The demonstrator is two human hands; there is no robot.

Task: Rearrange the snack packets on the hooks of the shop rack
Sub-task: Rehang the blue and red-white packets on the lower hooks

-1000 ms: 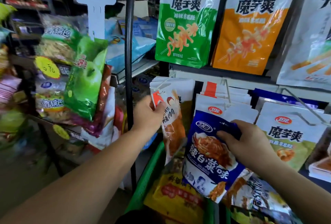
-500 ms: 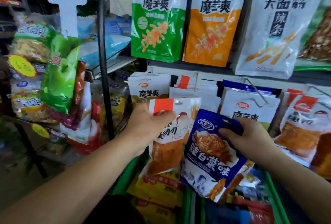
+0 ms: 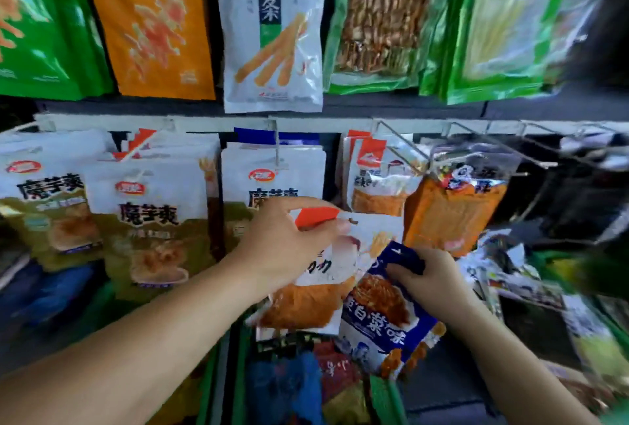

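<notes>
I read 2 packets off the rack at once, and each grip looks chosen for what comes next. The left hand pinches the white-and-orange packet by its top edge, thumb on the front beside the red corner and fingers curled over the back. The packet hangs free below, in front of the white konjac packets. I judge it is held by the header so the top can meet a wire hook. The likely goal is the row with the same red corner, just up and to the right. The right hand has its fingers wrapped over the crumpled top of the blue packet, tilted and low, above the green crate of loose stock. That reads as parking it out of the way, with its lower left edge tucked behind the first packet. I cannot see either hang hole, so lining one up with a hook will need care.
</notes>
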